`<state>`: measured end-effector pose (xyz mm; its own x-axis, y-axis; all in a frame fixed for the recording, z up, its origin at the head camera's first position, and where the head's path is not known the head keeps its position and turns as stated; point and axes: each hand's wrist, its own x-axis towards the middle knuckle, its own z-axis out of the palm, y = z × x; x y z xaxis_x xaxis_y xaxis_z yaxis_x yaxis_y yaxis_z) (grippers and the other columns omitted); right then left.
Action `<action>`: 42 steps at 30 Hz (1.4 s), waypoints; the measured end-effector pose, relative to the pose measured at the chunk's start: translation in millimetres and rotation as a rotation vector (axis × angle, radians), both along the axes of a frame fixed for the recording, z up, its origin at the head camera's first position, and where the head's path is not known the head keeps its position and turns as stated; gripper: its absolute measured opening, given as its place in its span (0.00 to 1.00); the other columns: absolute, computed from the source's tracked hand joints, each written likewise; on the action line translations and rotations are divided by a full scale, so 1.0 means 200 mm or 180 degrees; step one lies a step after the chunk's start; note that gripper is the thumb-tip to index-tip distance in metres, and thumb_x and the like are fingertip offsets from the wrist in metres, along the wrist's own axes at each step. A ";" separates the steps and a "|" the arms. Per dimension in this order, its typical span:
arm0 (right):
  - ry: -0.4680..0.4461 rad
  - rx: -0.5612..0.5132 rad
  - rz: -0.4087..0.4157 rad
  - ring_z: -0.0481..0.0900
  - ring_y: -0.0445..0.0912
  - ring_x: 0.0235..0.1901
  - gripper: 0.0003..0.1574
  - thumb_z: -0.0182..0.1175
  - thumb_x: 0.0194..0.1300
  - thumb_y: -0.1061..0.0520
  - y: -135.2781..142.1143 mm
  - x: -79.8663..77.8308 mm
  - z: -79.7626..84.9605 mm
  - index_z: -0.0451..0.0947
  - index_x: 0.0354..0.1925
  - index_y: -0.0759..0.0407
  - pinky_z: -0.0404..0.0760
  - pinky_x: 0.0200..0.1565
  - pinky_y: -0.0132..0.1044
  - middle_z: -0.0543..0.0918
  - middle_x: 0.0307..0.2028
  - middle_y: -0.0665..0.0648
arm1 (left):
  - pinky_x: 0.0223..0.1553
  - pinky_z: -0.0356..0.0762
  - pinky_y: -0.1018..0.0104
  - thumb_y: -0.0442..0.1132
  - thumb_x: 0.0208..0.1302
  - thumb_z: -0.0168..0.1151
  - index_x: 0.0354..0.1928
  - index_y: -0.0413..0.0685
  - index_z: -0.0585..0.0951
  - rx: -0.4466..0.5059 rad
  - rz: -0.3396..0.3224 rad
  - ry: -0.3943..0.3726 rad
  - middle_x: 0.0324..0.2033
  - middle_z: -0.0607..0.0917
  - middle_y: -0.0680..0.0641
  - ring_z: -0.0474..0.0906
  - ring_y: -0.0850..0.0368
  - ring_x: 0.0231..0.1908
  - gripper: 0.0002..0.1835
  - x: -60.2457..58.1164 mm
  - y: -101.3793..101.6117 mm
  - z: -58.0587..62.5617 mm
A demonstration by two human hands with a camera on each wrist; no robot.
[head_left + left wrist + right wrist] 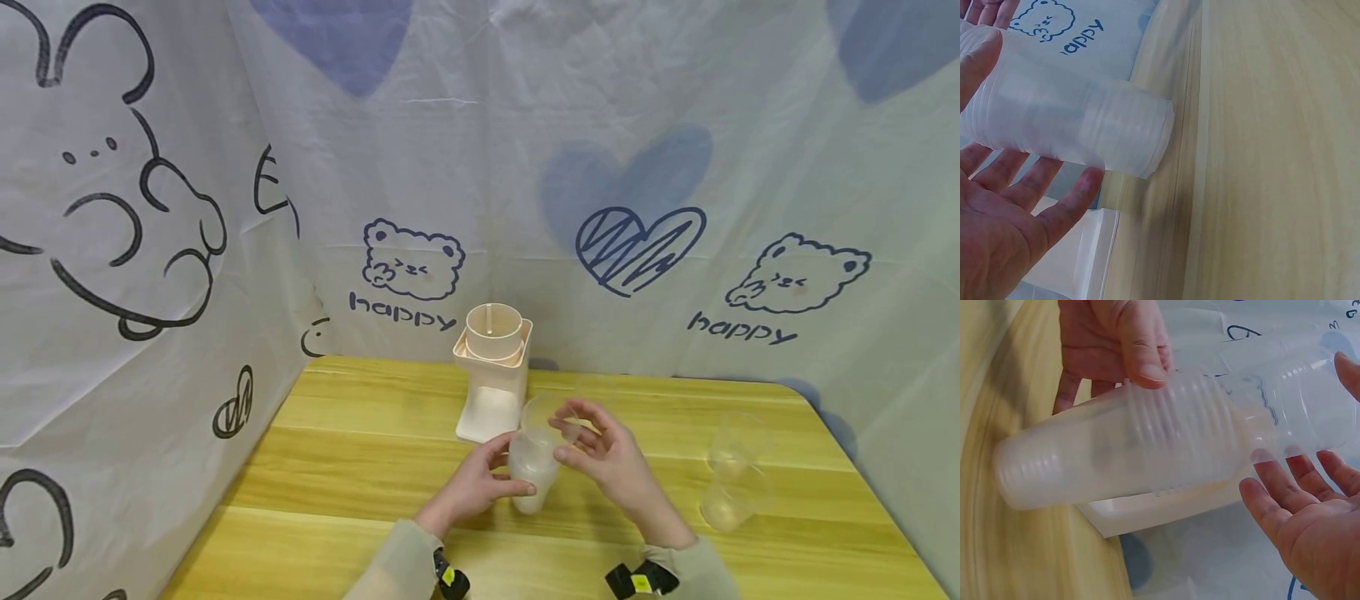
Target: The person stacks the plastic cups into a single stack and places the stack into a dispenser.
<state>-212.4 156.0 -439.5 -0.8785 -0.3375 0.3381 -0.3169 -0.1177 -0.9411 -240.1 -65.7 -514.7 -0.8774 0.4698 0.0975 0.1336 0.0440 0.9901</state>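
Observation:
A nested stack of clear plastic cups tilts over the table, its base end pointing down. My left hand grips the stack from the left, the thumb across its near side. At the upper end, a single clear plastic cup sticks out of the stack's mouth. My right hand holds this cup, with fingertips along one side and the thumb opposite. In the left wrist view, the stack's ribbed rims and rounded base show close over the wood surface.
Behind the hands stands a cream holder with a round tube on top and a flat foot. Two clear cups stand at the right of the wooden table. A printed cloth hangs along the back and left side.

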 end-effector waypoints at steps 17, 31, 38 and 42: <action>-0.0032 0.0705 -0.0373 0.67 0.60 0.64 0.40 0.68 0.60 0.65 -0.03 -0.03 -0.11 0.62 0.66 0.72 0.69 0.63 0.42 0.71 0.63 0.69 | 0.54 0.78 0.58 0.31 0.56 0.73 0.67 0.49 0.71 -0.0038 0.0036 0.0027 0.59 0.77 0.47 0.74 0.47 0.58 0.36 0.00 -0.01 -0.01; -0.0311 0.0832 -0.0341 0.66 0.63 0.64 0.41 0.68 0.61 0.65 -0.03 -0.03 -0.15 0.62 0.67 0.72 0.68 0.63 0.53 0.67 0.65 0.70 | 0.52 0.78 0.61 0.35 0.56 0.74 0.67 0.50 0.71 -0.0047 -0.0003 0.0048 0.58 0.78 0.48 0.75 0.50 0.57 0.36 0.00 0.00 -0.01; -0.0326 0.0904 -0.0274 0.66 0.64 0.64 0.42 0.67 0.62 0.63 -0.04 -0.03 -0.17 0.61 0.68 0.73 0.70 0.62 0.50 0.65 0.67 0.72 | 0.52 0.78 0.61 0.32 0.56 0.73 0.67 0.48 0.71 -0.0032 0.0035 0.0044 0.58 0.78 0.47 0.75 0.50 0.56 0.36 0.00 0.00 -0.01; -0.0368 0.0932 -0.0255 0.66 0.63 0.64 0.42 0.66 0.63 0.62 -0.04 -0.03 -0.18 0.60 0.69 0.72 0.70 0.63 0.51 0.65 0.67 0.70 | 0.52 0.79 0.61 0.31 0.56 0.73 0.67 0.47 0.70 -0.0029 0.0059 0.0038 0.58 0.78 0.46 0.75 0.49 0.56 0.36 0.00 0.00 -0.01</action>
<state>-217.7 148.7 -474.7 -0.9331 -0.3340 0.1331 -0.2031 0.1842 -0.9617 -239.1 -65.0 -517.2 -0.8847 0.4544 0.1037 0.1444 0.0557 0.9880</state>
